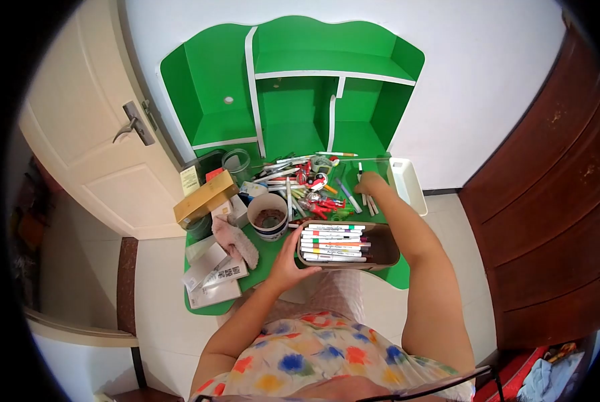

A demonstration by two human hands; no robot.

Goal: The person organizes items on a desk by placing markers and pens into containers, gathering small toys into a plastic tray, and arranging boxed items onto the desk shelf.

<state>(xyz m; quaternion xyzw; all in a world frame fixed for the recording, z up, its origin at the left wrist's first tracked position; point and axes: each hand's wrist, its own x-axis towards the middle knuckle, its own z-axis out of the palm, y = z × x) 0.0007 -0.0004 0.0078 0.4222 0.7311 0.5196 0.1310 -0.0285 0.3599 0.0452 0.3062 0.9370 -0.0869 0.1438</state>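
Note:
My left hand [291, 262] holds the left end of a brown-grey bin [387, 258] at the desk's front edge. White markers [332, 244] with coloured bands lie stacked sideways in the bin's left part. Beyond the bin, my right hand [372, 184] is closed round some slim markers [369, 205], whose ends show below and above the fingers. To its left lies a blue-grey marker [348, 195]. A pile of pens and small red toys [306, 177] spreads over the middle of the green desk.
A round white tub [268, 216], a gold box [205, 199], a pink cloth [235, 242] and white boxes [214, 292] crowd the desk's left. A white tray [407, 186] stands at the right edge. Green shelves [326, 63] rise behind.

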